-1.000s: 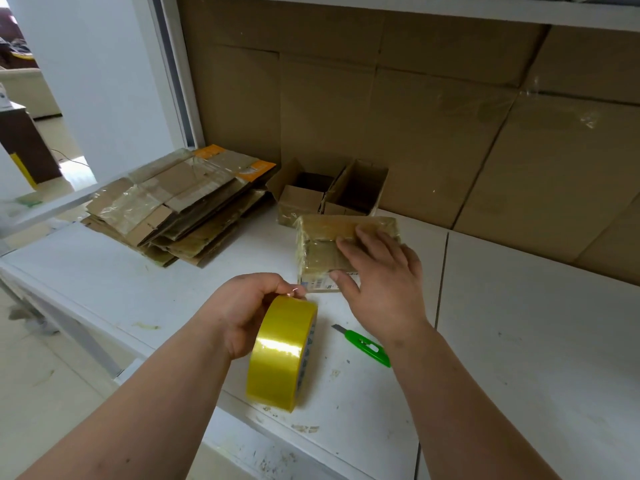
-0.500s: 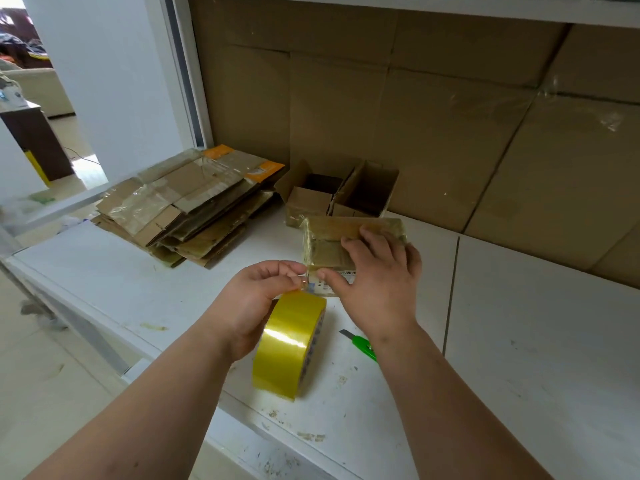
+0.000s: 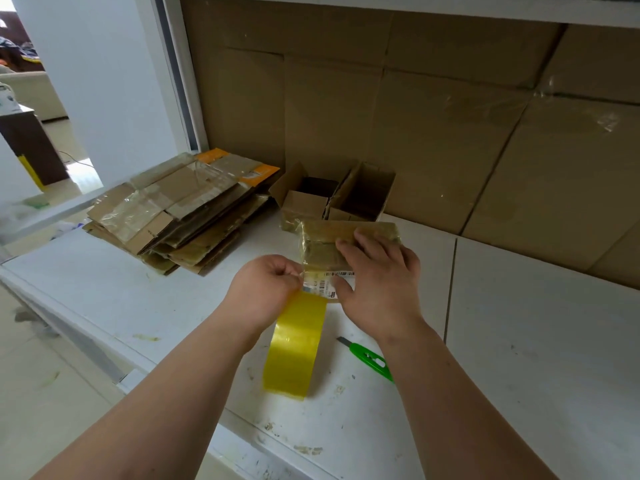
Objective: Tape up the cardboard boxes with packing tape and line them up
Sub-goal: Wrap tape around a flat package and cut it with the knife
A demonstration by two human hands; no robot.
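Observation:
A small closed cardboard box (image 3: pixel 325 237), glossy with tape and bearing a white barcode label, sits on the white table (image 3: pixel 536 341). My right hand (image 3: pixel 377 289) lies on its top, fingers spread and the thumb pressing by the label. My left hand (image 3: pixel 266 292) grips a yellow roll of packing tape (image 3: pixel 294 344) that hangs below it, and its fingertips pinch the clear tape end at the box's near left corner. Two small open boxes (image 3: pixel 332 199) stand behind, against the cardboard-lined wall.
A stack of flattened cardboard boxes (image 3: pixel 180 213) lies at the back left of the table. A green utility knife (image 3: pixel 369 358) lies on the table under my right forearm. The table's front edge runs diagonally below the roll; the floor drops off at left.
My left hand has carried the tape roll up and forward to the box's near left corner. My right hand stays on the box, its thumb shifted toward the label.

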